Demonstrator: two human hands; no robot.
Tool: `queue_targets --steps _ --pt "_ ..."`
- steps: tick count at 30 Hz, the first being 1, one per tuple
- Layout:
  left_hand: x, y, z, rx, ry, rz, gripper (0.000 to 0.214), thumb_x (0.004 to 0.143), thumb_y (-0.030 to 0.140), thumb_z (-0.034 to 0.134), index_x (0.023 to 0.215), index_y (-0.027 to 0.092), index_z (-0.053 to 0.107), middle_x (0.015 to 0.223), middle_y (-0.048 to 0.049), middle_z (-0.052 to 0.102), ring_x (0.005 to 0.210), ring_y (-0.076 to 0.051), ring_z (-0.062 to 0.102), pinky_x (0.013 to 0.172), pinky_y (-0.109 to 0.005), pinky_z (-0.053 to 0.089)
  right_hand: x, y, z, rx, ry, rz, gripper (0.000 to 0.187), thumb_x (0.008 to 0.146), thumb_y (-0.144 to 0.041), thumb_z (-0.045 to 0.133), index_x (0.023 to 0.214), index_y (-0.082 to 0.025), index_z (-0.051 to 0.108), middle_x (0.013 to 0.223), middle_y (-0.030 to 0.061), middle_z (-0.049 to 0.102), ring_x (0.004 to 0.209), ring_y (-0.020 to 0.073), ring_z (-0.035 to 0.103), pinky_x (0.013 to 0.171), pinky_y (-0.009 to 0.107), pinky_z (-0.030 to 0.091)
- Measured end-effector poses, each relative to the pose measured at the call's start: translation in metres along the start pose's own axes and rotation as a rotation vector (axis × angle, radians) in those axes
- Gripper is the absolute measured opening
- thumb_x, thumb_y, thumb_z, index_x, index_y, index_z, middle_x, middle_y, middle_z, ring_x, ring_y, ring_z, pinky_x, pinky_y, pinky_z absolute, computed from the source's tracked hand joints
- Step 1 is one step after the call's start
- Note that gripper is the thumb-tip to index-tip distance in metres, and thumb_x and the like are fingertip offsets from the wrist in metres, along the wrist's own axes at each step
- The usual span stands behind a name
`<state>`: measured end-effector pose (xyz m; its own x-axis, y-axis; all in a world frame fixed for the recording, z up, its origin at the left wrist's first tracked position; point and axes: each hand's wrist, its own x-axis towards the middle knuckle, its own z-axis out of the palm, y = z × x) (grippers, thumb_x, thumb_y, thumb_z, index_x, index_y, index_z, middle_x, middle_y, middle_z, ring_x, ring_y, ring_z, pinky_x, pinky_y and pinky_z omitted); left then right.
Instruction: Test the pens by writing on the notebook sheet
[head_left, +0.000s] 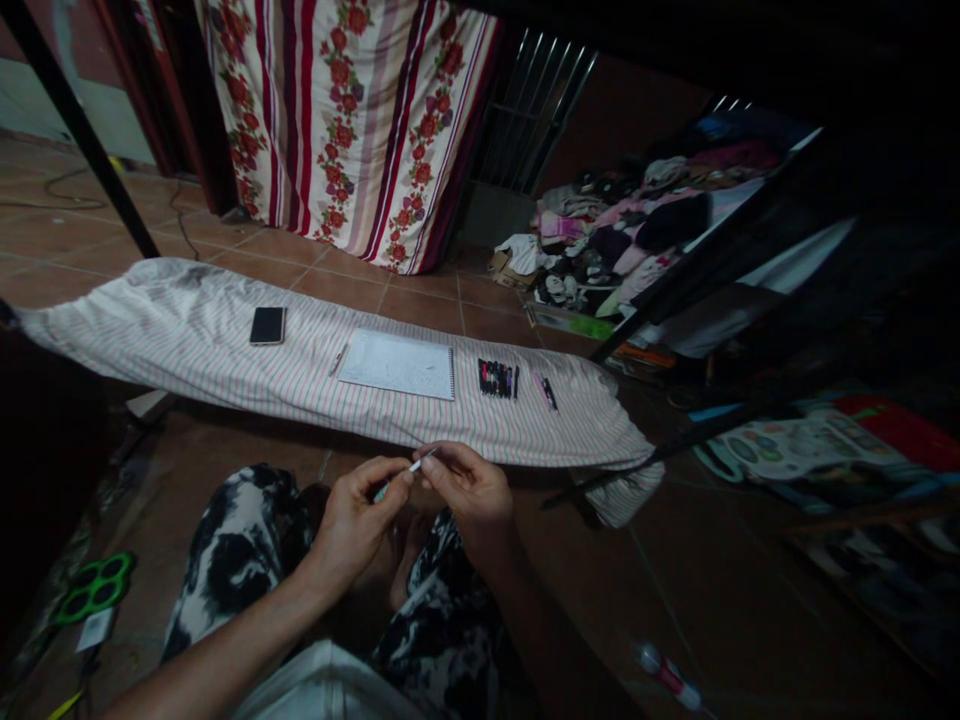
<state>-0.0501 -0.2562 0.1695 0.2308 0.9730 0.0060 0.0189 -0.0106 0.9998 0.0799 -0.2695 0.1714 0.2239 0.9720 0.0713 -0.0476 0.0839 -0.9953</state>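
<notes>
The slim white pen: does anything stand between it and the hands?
Nothing visible does. The left hand grips the slim white pen directly; the right hand is at its upper end, exact contact there unclear.

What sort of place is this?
Probably a room in a home: a flowered curtain hangs at the back, clothes lie heaped beyond the cloth-covered bench, and the floor is tiled.

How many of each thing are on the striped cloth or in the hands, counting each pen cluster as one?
Black rectangular phone: 1
White spiral notebook: 1
Lone slim greyish pen: 1
Clusters of slim, mostly dark pens: 2
Held slim white stick: 1
Total: 6
</notes>
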Motion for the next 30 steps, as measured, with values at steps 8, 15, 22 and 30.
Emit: queue_targets --steps 8,15,22,30 --pt "0.001 -0.002 0.001 0.023 0.031 0.008 0.024 0.074 0.034 0.058 0.083 0.015 0.069 0.079 -0.0045 0.067 0.071 -0.015 0.059 0.059 -0.021 0.045 -0.001 -0.001 0.001 -0.049 0.004 0.038 0.020 0.072 -0.034 0.063 0.086 -0.019 0.068 0.081 0.0037 0.070 0.073 0.0158 0.064 0.065 0.025 0.052" --pt "0.001 -0.001 0.000 0.026 0.045 0.043 0.021 0.074 0.031 0.058 0.081 0.016 0.070 0.076 -0.0032 0.067 0.075 -0.016 0.060 0.068 -0.023 0.047 0.004 0.007 0.001 0.106 0.013 0.084 0.031 0.069 -0.037 0.068 0.093 -0.019 0.065 0.079 0.0047 0.070 0.070 0.0146 0.064 0.059 0.024 0.051" --pt "0.001 -0.002 -0.001 0.008 0.051 0.053 0.020 0.073 0.030 0.059 0.080 0.015 0.070 0.075 -0.0036 0.066 0.072 -0.015 0.059 0.065 -0.022 0.047 0.001 0.004 0.008 0.105 0.077 0.053 0.018 0.068 -0.033 0.069 0.076 -0.018 0.064 0.074 0.0037 0.070 0.070 0.0139 0.064 0.057 0.021 0.049" --pt "0.005 -0.006 -0.001 -0.029 0.079 -0.011 0.024 0.072 0.035 0.060 0.081 0.014 0.070 0.075 -0.0044 0.066 0.071 -0.016 0.059 0.057 -0.021 0.046 0.005 0.012 0.016 0.069 0.127 0.025 0.016 0.068 -0.032 0.068 0.074 -0.018 0.065 0.071 0.0025 0.068 0.063 0.0127 0.062 0.053 0.021 0.049"
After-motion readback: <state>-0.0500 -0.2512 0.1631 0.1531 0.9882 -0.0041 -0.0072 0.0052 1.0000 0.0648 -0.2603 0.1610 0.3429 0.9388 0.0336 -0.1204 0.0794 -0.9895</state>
